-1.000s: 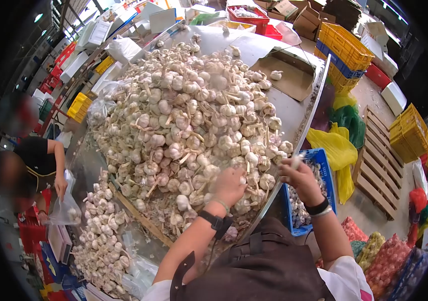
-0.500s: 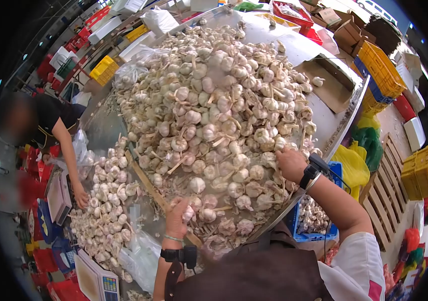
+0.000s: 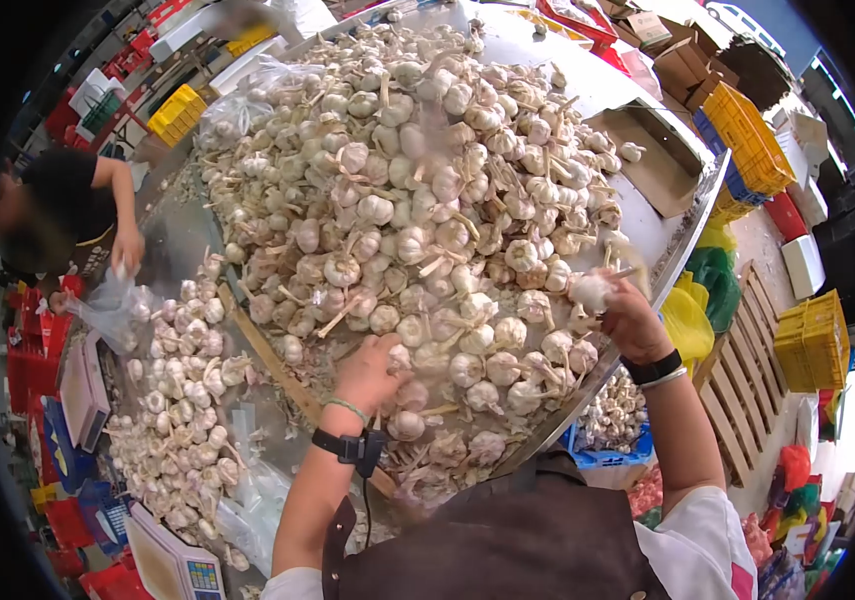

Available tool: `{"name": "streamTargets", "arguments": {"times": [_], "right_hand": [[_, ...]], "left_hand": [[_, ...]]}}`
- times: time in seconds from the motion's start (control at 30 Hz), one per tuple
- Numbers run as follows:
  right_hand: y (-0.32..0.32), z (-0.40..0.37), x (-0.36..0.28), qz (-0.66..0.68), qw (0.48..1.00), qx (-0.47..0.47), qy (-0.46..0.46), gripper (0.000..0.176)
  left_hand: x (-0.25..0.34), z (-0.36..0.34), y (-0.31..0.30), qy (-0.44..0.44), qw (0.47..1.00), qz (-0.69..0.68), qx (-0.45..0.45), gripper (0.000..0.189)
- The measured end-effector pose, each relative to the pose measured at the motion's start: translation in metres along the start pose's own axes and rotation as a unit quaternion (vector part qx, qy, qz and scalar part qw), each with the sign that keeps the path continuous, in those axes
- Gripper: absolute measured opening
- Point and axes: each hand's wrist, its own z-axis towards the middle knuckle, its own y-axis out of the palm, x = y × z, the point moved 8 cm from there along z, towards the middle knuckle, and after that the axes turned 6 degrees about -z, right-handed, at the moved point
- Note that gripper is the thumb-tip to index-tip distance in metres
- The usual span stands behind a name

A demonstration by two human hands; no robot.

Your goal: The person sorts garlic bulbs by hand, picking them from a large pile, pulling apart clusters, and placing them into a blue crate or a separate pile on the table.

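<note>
A large heap of garlic bulbs (image 3: 377,210) covers the metal table. My left hand (image 3: 369,375) is at the heap's near left side, its fingers curled against a garlic bulb; the fingertips are partly hidden. On the right, my right hand (image 3: 631,315) grips a garlic bulb (image 3: 590,293) above the heap's edge. A wooden strip (image 3: 265,352) separates the heap from a smaller pile of garlic (image 3: 179,400) on the left.
Across the left side, a co-worker's hand (image 3: 127,248) holds a clear plastic bag (image 3: 115,310). Scales (image 3: 162,560) stand at the near left. A blue crate (image 3: 611,456) of garlic is below the right edge, beside a wooden pallet (image 3: 747,385). A cardboard tray (image 3: 652,160) lies at the far right.
My right hand has risen off the heap and moved right with a bulb. My left hand has moved up and forward onto the heap. The co-worker's hand has left the smaller pile for the bag.
</note>
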Motion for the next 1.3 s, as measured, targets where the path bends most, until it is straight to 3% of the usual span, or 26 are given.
{"name": "streamTargets", "arguments": {"times": [0.03, 0.07, 0.13, 0.17, 0.2, 0.23, 0.27, 0.33, 0.4, 0.47, 0.53, 0.6, 0.67, 0.7, 0.73, 0.77, 0.8, 0.87, 0.93, 1.0, 1.07, 1.1, 1.13, 1.2, 1.3], "right_hand": [[0.006, 0.001, -0.003, 0.099, 0.991, -0.087, -0.012, 0.051], [0.003, 0.001, -0.004, 0.090, 0.992, -0.084, -0.014, 0.051], [0.020, 0.001, -0.020, 0.232, 0.970, -0.072, -0.011, 0.053], [0.003, 0.018, -0.014, 0.219, 0.971, -0.092, -0.030, 0.060], [-0.001, 0.025, -0.011, 0.190, 0.980, -0.054, 0.021, 0.047], [-0.011, 0.040, -0.009, -0.038, 0.999, -0.007, 0.003, 0.041], [-0.019, 0.055, -0.005, -0.263, 0.964, 0.040, -0.016, 0.035], [-0.002, 0.069, -0.004, -0.580, 0.810, 0.083, -0.035, 0.035], [0.026, 0.071, 0.000, -0.742, 0.667, 0.057, 0.016, 0.045], [0.017, 0.089, 0.024, -0.758, 0.651, 0.036, 0.002, 0.050], [0.015, 0.096, 0.034, -0.777, 0.627, 0.025, 0.045, 0.050], [0.018, 0.080, 0.013, -0.737, 0.673, 0.040, 0.050, 0.051], [0.011, 0.073, 0.005, -0.707, 0.704, 0.068, 0.015, 0.053], [0.002, 0.071, 0.004, -0.670, 0.740, 0.063, -0.024, 0.053], [-0.004, 0.067, 0.013, -0.550, 0.832, 0.071, 0.009, 0.049], [0.028, 0.046, -0.005, -0.516, 0.853, 0.077, 0.016, 0.043], [0.065, 0.025, -0.027, -0.530, 0.843, 0.049, -0.073, 0.039], [0.084, 0.006, -0.015, -0.494, 0.862, -0.027, -0.110, 0.041], [0.140, -0.037, -0.004, -0.266, 0.951, -0.138, -0.076, 0.045], [0.186, -0.067, 0.009, -0.300, 0.916, -0.253, -0.077, 0.052], [0.230, -0.088, 0.023, -0.432, 0.789, -0.387, -0.200, 0.060], [0.243, -0.097, 0.028, -0.449, 0.767, -0.415, -0.195, 0.065], [0.253, -0.104, 0.033, -0.464, 0.744, -0.442, -0.189, 0.070], [0.261, -0.106, 0.035, -0.467, 0.717, -0.455, -0.247, 0.076], [0.238, -0.084, 0.022, -0.455, 0.813, -0.311, -0.191, 0.073]], "left_hand": [[-0.003, -0.002, -0.003, 0.033, 0.998, -0.045, 0.032, 0.059], [-0.006, -0.004, -0.006, 0.067, 0.992, -0.090, 0.065, 0.059], [-0.017, -0.013, -0.005, 0.080, 0.986, -0.112, 0.091, 0.056], [-0.029, -0.018, -0.004, 0.051, 0.963, -0.249, 0.085, 0.051], [-0.035, -0.025, -0.002, 0.022, 0.921, -0.381, 0.076, 0.047], [-0.032, -0.040, -0.006, -0.023, 0.858, -0.509, 0.060, 0.042], [-0.027, -0.056, -0.010, -0.068, 0.777, -0.624, 0.042, 0.038], [-0.007, -0.077, -0.016, 0.011, 0.605, -0.796, 0.026, 0.042], [-0.002, -0.099, -0.008, -0.029, 0.523, -0.851, 0.029, 0.057], [0.006, -0.114, 0.002, -0.007, 0.522, -0.853, -0.003, 0.066], [0.015, -0.125, 0.011, 0.014, 0.521, -0.853, -0.035, 0.075], [0.044, -0.135, 0.025, 0.045, 0.422, -0.892, -0.159, 0.065], [0.050, -0.138, 0.055, -0.012, 0.432, -0.868, -0.246, 0.079], [0.055, -0.141, 0.056, 0.005, 0.399, -0.882, -0.253, 0.084], [0.063, -0.143, 0.057, 0.024, 0.367, -0.895, -0.253, 0.089], [0.074, -0.144, 0.056, 0.032, 0.341, -0.901, -0.265, 0.095], [0.085, -0.141, 0.056, 0.040, 0.313, -0.905, -0.286, 0.101], [0.096, -0.128, 0.067, 0.008, 0.349, -0.882, -0.316, 0.112], [0.110, -0.120, 0.070, 0.039, 0.419, -0.841, -0.339, 0.110], [0.112, -0.117, 0.082, 0.043, 0.438, -0.833, -0.335, 0.105], [0.074, -0.090, 0.140, 0.032, 0.530, -0.820, -0.212, 0.091], [0.103, -0.124, 0.088, 0.024, 0.284, -0.900, -0.329, 0.078], [0.099, -0.127, 0.088, 0.026, 0.288, -0.902, -0.321, 0.078], [0.077, -0.126, 0.077, 0.046, 0.242, -0.950, -0.191, 0.073], [0.056, -0.144, 0.060, 0.036, 0.270, -0.943, -0.192, 0.061]]}}
